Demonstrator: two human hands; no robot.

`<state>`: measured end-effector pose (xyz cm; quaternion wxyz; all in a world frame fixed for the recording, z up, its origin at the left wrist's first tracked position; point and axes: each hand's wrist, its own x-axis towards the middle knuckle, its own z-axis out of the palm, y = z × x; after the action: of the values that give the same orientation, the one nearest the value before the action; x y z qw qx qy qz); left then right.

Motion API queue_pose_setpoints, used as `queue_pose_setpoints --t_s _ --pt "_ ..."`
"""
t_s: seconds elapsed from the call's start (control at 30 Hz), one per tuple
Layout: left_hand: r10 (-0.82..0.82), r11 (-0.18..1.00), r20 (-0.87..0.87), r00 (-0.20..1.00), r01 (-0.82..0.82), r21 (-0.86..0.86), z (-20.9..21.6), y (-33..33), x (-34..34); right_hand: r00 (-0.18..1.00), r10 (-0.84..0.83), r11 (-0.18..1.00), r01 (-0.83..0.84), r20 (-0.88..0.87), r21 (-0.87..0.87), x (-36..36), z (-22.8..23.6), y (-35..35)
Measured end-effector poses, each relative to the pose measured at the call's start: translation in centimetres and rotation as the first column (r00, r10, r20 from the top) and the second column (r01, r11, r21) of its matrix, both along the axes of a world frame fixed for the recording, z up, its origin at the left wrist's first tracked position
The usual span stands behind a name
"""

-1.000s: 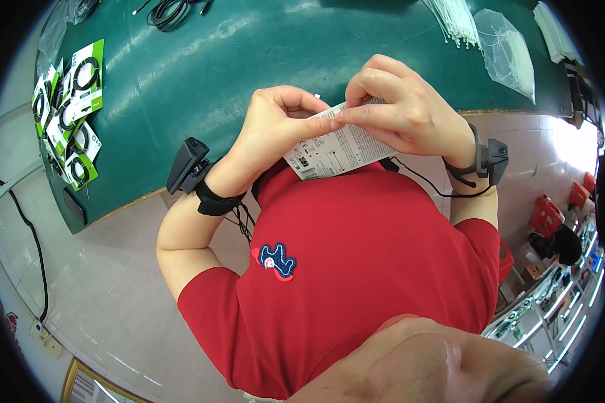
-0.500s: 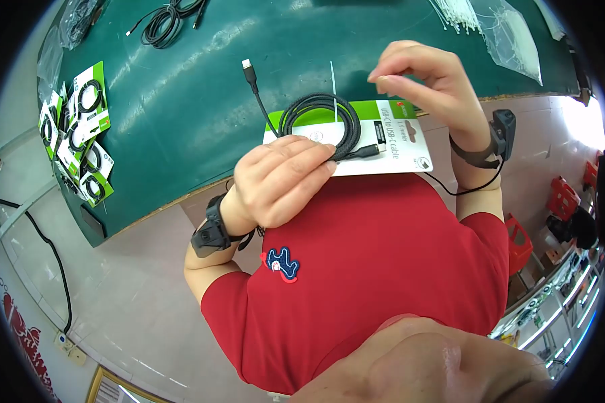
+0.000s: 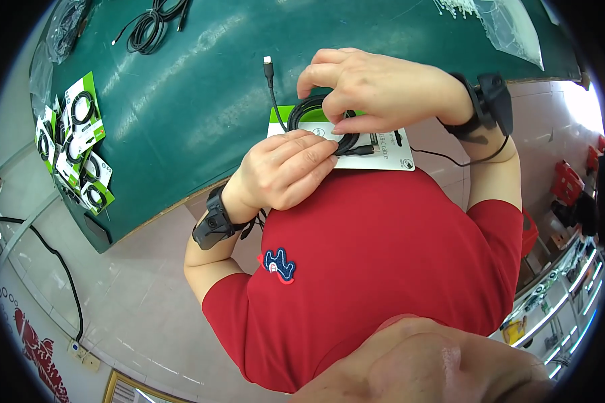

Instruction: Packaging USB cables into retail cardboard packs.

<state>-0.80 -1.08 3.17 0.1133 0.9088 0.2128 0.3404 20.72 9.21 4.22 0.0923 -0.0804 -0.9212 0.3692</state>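
Holding the coiled cable (image 3: 347, 143) against its card (image 3: 396, 156) are the left fingers (image 3: 301, 156).

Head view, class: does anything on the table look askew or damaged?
Askew: the carded cables at left overlap at mixed angles; the nearest coiled cable has one end jutting past its card. No damage shows.

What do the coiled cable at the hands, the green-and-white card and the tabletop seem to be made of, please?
The coiled cable: black, probably plastic or braided fibre, with a soft sheen. The card: likely coated cardboard, thin, flat and printed. The tabletop: perhaps green rubber or vinyl, smooth, with glossy reflected streaks.
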Motion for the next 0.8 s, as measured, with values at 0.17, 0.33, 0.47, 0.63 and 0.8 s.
queue_pose_setpoints --t_s 0.17,0.33,0.47,0.63,0.8 --pt "-0.007 0.999 0.027 1.000 0.009 -0.052 -0.3 -0.1 -0.2 0.996 0.043 0.978 -0.057 -0.076 -0.199 -0.1 -1.2 0.7" --pt "0.012 0.998 0.079 0.997 -0.007 -0.063 -0.8 0.1 -0.2 0.998 -0.012 0.960 -0.008 -0.069 -0.281 0.0 -0.8 1.1" --pt "0.013 0.998 0.102 0.995 -0.007 -0.065 -0.8 0.3 0.0 0.986 -0.036 0.977 0.000 -0.163 -0.215 0.1 -0.1 0.2" --pt "0.033 0.995 0.065 0.997 -0.026 -0.099 -0.3 0.3 0.0 0.991 -0.130 0.962 0.121 -0.021 -0.244 0.2 0.8 -0.5" --pt "0.045 0.995 0.083 0.996 -0.037 -0.094 -0.4 0.2 0.1 0.967 -0.195 0.751 0.255 0.164 -0.609 0.8 0.9 -0.6"
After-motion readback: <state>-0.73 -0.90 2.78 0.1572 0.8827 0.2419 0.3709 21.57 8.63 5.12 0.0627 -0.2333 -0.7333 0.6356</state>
